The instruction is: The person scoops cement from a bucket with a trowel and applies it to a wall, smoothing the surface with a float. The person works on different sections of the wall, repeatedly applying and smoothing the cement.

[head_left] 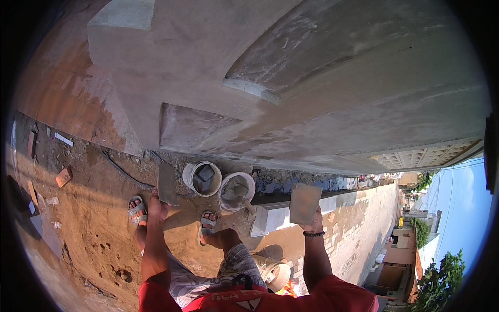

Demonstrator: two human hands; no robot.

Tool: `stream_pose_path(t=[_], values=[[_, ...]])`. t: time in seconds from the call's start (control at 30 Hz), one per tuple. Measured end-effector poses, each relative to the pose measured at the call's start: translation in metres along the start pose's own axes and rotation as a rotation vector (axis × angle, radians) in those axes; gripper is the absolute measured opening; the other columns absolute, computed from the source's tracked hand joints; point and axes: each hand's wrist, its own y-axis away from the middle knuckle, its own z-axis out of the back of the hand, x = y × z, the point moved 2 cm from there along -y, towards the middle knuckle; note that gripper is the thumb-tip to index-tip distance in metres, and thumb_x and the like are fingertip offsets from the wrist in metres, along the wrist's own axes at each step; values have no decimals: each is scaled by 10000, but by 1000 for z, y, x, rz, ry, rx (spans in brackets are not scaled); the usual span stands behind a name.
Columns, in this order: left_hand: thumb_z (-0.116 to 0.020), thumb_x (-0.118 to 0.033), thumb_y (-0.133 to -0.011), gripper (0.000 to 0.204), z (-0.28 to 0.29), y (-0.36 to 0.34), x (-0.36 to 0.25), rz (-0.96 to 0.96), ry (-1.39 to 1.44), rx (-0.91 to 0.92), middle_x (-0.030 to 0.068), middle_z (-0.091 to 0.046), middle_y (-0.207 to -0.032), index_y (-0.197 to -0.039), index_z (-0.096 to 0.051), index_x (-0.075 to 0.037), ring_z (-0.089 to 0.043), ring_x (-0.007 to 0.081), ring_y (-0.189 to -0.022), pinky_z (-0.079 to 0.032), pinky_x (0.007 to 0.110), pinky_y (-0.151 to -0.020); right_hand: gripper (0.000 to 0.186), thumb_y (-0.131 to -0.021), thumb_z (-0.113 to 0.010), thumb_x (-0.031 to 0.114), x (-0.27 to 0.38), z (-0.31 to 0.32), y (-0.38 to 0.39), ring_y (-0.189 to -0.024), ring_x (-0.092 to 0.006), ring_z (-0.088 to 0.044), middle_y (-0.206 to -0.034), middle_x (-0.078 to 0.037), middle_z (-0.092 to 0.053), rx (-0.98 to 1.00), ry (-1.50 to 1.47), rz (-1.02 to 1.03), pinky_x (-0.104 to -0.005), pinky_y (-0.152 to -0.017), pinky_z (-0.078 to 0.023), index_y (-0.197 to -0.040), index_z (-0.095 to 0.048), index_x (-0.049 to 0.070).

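Observation:
My left hand (159, 206) is closed on a plastering trowel (167, 183), whose grey rectangular blade stands up beyond my fingers; its handle is hidden. Out to the right, my right hand (314, 223), with a dark bracelet at the wrist, grips a flat rectangular plate (305, 204) by its near edge. The plate's face is greyish brown, and how the fingers wrap behind it does not show. Between the hands stand two white buckets. One bucket (188, 174) contains liquid and a dark block; the other bucket (250, 183) holds grey mortar. Neither hand touches the wall.
Ahead rises a grey plastered wall (197, 62) with recessed panels. A white-sided block (265, 221) lies right of the buckets, and another bucket (275, 275) stands beside my leg. Brick pieces (64, 177) and a dark hose (125, 172) lie on the sandy ground (93, 208).

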Motion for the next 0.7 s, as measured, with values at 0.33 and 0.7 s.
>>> stream_pose_path(t=[0.33, 0.7], values=[[-375, -154, -962, 206, -1, -10, 2, 86, 130, -2, 25, -623, -873, -1028, -566, -117, -586, 163, -699, -421, 283, -525, 395, -742, -680, -81, 178, -316, -6, -953, -251, -549, -1020, -147, -558, 19, 1834, 1074, -343, -795, -477, -1100, -557, 33], [-437, -147, -900, 216, 20, -34, 1, 117, 141, 112, 7, -638, -953, -1083, -552, -130, -617, 164, -827, -472, 304, -643, 439, -586, -697, -132, 193, -387, -45, -919, -333, -563, -983, -148, -556, 251, 2670, 1496, -399, -734, -474, -967, -660, 85]])
